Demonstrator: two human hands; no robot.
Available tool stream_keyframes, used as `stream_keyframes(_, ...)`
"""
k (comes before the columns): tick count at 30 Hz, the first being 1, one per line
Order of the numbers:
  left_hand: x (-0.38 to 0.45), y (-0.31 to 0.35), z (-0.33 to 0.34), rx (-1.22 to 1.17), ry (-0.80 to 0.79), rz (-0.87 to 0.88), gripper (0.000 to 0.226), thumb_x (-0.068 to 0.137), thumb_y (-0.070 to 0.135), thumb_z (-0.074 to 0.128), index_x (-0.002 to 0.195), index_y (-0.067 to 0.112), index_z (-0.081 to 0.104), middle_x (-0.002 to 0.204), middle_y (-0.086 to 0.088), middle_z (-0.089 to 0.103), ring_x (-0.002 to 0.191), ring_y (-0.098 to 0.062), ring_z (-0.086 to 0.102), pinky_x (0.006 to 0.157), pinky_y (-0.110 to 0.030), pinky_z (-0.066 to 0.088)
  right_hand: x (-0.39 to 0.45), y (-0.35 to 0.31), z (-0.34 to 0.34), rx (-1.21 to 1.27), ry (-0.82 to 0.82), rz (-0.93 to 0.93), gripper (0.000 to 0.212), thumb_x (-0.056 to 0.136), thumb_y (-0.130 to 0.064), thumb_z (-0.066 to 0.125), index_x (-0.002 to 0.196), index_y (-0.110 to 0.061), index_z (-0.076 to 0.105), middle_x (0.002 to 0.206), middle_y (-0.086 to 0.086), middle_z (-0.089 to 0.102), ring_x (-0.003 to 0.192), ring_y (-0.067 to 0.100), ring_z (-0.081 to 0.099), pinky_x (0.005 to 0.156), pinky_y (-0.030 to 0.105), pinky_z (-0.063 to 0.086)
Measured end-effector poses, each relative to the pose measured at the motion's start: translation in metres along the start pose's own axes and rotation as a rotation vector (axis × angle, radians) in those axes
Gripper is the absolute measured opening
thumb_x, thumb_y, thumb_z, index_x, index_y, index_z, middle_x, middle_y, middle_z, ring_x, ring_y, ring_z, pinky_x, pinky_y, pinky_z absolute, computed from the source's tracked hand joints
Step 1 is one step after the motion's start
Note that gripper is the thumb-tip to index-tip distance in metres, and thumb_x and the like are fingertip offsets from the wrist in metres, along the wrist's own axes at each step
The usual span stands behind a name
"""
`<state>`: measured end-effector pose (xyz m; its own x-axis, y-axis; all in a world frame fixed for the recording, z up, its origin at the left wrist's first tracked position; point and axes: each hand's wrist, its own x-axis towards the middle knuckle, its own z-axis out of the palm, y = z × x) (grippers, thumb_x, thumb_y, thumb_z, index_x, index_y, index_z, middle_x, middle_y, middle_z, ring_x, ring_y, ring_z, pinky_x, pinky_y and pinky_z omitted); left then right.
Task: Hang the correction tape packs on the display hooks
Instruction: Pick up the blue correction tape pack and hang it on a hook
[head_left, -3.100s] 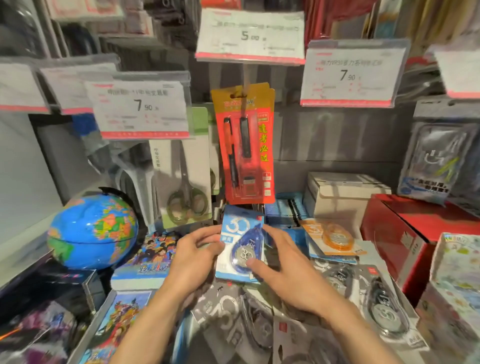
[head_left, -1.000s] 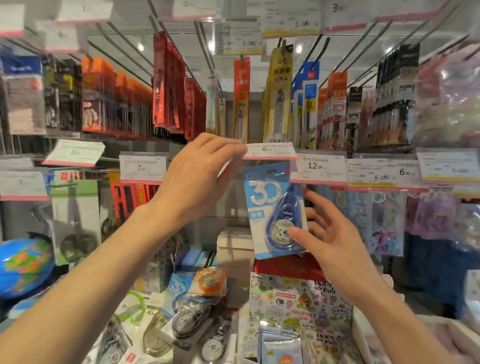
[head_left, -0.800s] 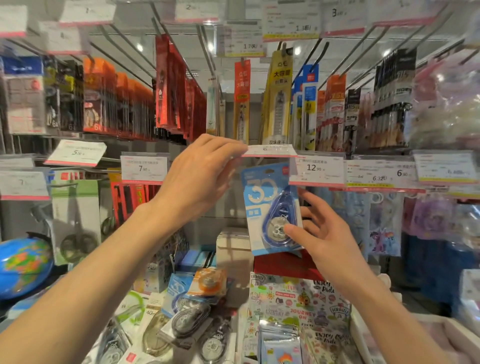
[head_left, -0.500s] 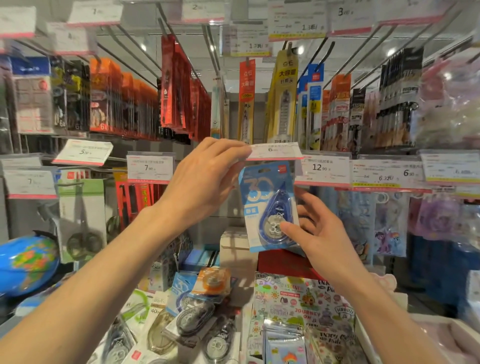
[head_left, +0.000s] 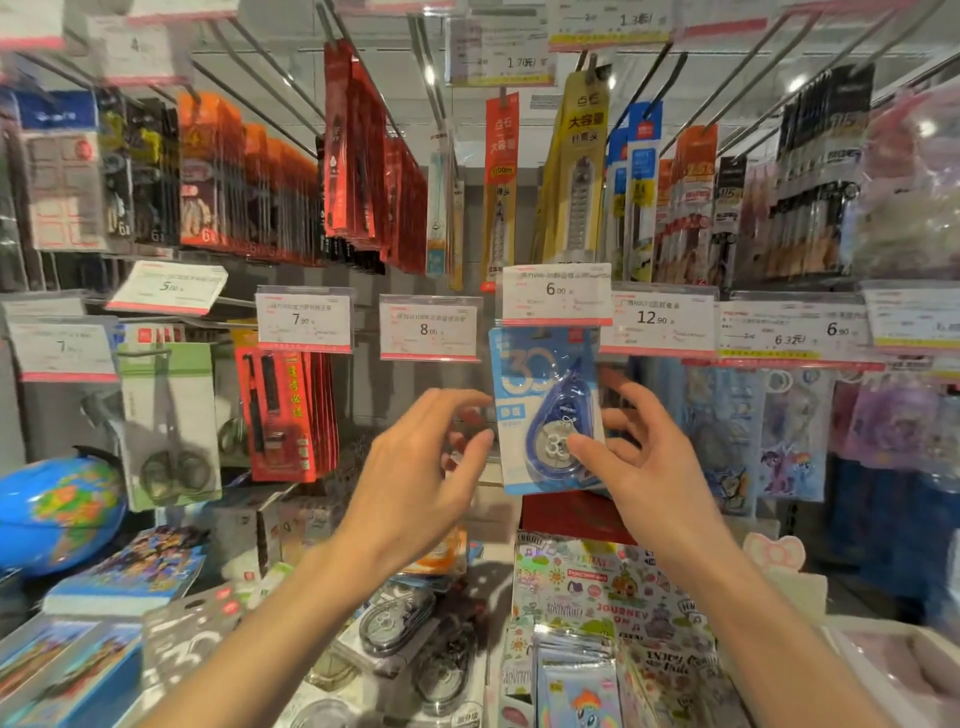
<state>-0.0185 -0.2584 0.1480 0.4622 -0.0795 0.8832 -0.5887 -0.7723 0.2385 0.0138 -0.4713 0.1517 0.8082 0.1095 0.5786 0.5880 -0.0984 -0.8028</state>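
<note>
A blue correction tape pack (head_left: 545, 410) hangs upright just below the 6.00 price tag (head_left: 557, 294); the hook itself is hidden behind that tag. My right hand (head_left: 639, 462) holds the pack's lower part, thumb on the front blister and fingers spread behind its right edge. My left hand (head_left: 426, 467) hovers just left of the pack with loosely curled fingers and holds nothing. Several loose correction tape packs (head_left: 400, 623) lie in a pile on the shelf below, with an orange one (head_left: 441, 556) behind my left wrist.
Neighbouring hooks carry red pen packs (head_left: 283, 415), a scissors pack (head_left: 169, 426) and pony sticker sheets (head_left: 779, 441). An 8.00 tag (head_left: 429, 327) marks the hook to the left. A globe (head_left: 57, 514) stands low left, sticker books (head_left: 613, 597) low right.
My left hand let go of the 6.00 price tag and dropped to beside the pack; the tag has flipped down over the hook. The pack now hangs straight under it.
</note>
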Motion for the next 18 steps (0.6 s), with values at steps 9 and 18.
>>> stream_keyframes(9, 0.012, -0.018, 0.053, -0.232, -0.111, -0.251, 0.057, 0.1, 0.026, 0.055, 0.148, 0.048, 0.034, 0.126, 0.012, 0.056, 0.089, -0.009, 0.068, 0.082, -0.04, 0.059, 0.014, 0.017, 0.015, -0.139, 0.043, -0.03, 0.056, 0.099, -0.031, 0.061, 0.147, -0.045, 0.035, 0.133, -0.019, 0.06, 0.102, 0.007, 0.068, 0.084, 0.026, 0.058)
stream_keyframes(18, 0.031, -0.035, 0.079, -0.033, -0.144, -0.307, 0.065, 0.101, 0.025, 0.051, 0.155, 0.042, 0.021, 0.111, 0.004, 0.066, 0.077, -0.013, 0.061, 0.078, -0.041, 0.055, 0.04, 0.043, 0.03, -0.389, 0.075, -0.013, 0.064, 0.1, -0.046, 0.049, 0.156, -0.031, 0.024, 0.154, -0.003, 0.047, 0.135, 0.019, 0.053, 0.108, 0.045, 0.047)
